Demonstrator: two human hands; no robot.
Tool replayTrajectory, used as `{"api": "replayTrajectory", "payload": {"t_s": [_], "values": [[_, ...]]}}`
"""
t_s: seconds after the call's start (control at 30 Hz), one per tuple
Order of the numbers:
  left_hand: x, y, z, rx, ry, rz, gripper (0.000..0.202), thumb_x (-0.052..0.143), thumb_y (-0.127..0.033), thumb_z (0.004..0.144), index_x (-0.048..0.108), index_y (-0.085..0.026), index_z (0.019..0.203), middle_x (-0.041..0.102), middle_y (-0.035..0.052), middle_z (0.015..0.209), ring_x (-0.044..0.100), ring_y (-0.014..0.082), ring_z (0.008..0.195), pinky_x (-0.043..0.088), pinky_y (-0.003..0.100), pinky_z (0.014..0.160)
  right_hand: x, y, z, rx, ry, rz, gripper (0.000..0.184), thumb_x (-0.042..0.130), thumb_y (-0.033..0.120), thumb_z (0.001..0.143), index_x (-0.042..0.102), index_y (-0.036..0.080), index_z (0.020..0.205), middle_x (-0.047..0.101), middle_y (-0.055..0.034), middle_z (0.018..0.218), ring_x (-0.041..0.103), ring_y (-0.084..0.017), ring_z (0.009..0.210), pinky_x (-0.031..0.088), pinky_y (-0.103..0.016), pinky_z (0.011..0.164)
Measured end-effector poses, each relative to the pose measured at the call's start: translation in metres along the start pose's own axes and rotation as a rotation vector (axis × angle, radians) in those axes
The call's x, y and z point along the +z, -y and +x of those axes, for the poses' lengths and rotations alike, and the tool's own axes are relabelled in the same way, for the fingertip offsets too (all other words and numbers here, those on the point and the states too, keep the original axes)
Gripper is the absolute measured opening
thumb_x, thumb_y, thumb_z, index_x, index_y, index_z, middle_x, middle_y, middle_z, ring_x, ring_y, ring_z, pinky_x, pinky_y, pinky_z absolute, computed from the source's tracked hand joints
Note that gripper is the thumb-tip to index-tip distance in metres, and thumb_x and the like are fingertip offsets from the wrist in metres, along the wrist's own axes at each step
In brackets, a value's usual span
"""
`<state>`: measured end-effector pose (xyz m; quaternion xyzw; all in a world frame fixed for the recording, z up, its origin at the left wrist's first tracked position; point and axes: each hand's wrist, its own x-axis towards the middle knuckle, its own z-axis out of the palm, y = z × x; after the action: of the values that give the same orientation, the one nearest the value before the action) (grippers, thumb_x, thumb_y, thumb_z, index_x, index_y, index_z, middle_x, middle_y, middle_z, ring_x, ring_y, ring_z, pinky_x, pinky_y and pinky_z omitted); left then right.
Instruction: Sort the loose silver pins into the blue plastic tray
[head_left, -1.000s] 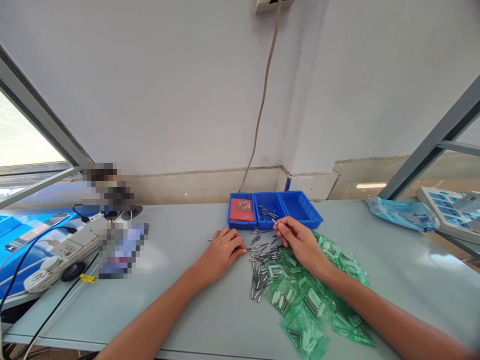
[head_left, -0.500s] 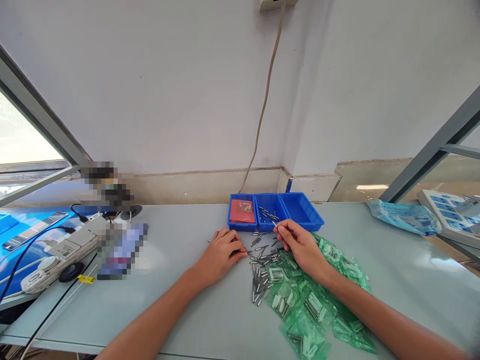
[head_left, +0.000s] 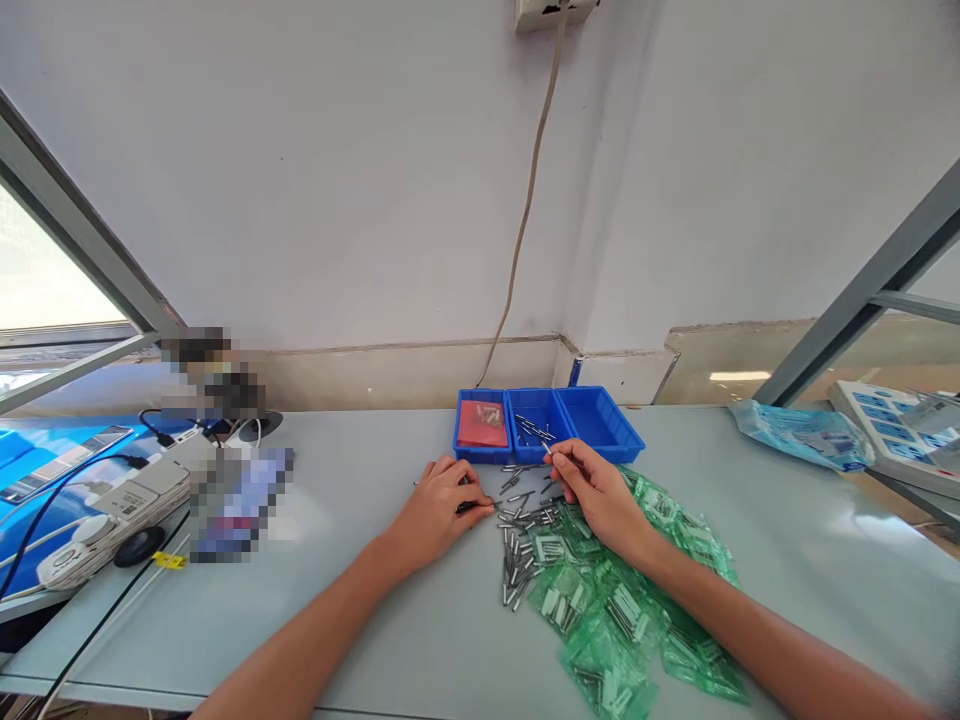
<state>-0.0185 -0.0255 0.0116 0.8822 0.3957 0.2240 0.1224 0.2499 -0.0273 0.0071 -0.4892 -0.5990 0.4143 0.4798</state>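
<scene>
My right hand (head_left: pixel 589 480) is closed in a pinch on a thin metal pin (head_left: pixel 547 448), held just in front of the middle blue bin (head_left: pixel 534 405). Several similar pins lie inside that bin. My left hand (head_left: pixel 448 497) rests on the table with its fingers curled; a thin dark piece (head_left: pixel 466 507) shows between thumb and fingers, its kind too small to tell. Between the hands lies a loose pile of metal pins (head_left: pixel 517 565). Green plastic bags (head_left: pixel 607 640) with pins and pale pieces inside spread under and beside my right forearm.
A red packet (head_left: pixel 482 424) sits in the left blue bin, beside the right blue bin (head_left: pixel 602 412). At left are a power strip (head_left: pixel 127 500) with cables and a blurred phone-like object (head_left: pixel 244 505). A blue plastic package (head_left: pixel 799 437) lies at far right, and a cord (head_left: pixel 525 210) hangs down the wall.
The view has shifted very slightly. Both hands keep nearly the same place and grip, and the pins and bags look unmoved.
</scene>
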Motion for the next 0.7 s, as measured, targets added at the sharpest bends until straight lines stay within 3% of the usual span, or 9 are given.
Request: {"api": "replayTrajectory", "payload": {"t_s": [0.2,0.37,0.53,0.7], "values": [[0.0001,0.0026,-0.0004,0.026,-0.003,0.028,0.021,0.065,-0.041,0.101,0.083,-0.03,0.105,0.071,0.005,0.109,0.055,0.0247,0.107,0.044,0.043,0.098,0.0001,-0.0021,0.0007,-0.044,-0.009,0.014,0.028,0.059,0.052,0.098,0.06,0.025,0.107,0.061,-0.002,0.097,0.053,-0.014,0.064,0.049,-0.031,0.063],[0.0033,0.0029,-0.0011,0.067,-0.024,0.048,0.021,0.064,-0.038,0.102,0.082,-0.029,0.106,0.072,0.0045,0.109,0.055,0.0242,0.107,0.044,0.042,0.095,-0.0011,-0.005,0.0007,-0.055,0.006,0.01,0.024,0.061,0.05,0.099,0.057,0.026,0.103,0.056,-0.0005,0.09,0.053,-0.017,0.069,0.049,-0.032,0.065],[0.0071,0.0018,-0.0011,0.083,-0.064,0.046,0.019,0.065,-0.037,0.102,0.081,-0.027,0.103,0.07,0.005,0.107,0.056,0.0235,0.106,0.044,0.04,0.095,-0.001,-0.0014,-0.0019,-0.134,-0.036,-0.096,0.023,0.062,0.048,0.099,0.061,0.025,0.1,0.06,-0.0039,0.095,0.053,-0.02,0.079,0.047,-0.032,0.069],[0.0071,-0.0003,-0.0009,0.076,-0.042,0.03,0.016,0.062,-0.031,0.104,0.075,-0.022,0.1,0.069,0.004,0.106,0.056,0.0221,0.105,0.044,0.039,0.096,-0.0009,-0.0002,-0.0018,-0.128,-0.023,-0.095,0.022,0.062,0.046,0.099,0.061,0.024,0.099,0.059,-0.0029,0.09,0.051,-0.02,0.078,0.045,-0.032,0.069]]}}
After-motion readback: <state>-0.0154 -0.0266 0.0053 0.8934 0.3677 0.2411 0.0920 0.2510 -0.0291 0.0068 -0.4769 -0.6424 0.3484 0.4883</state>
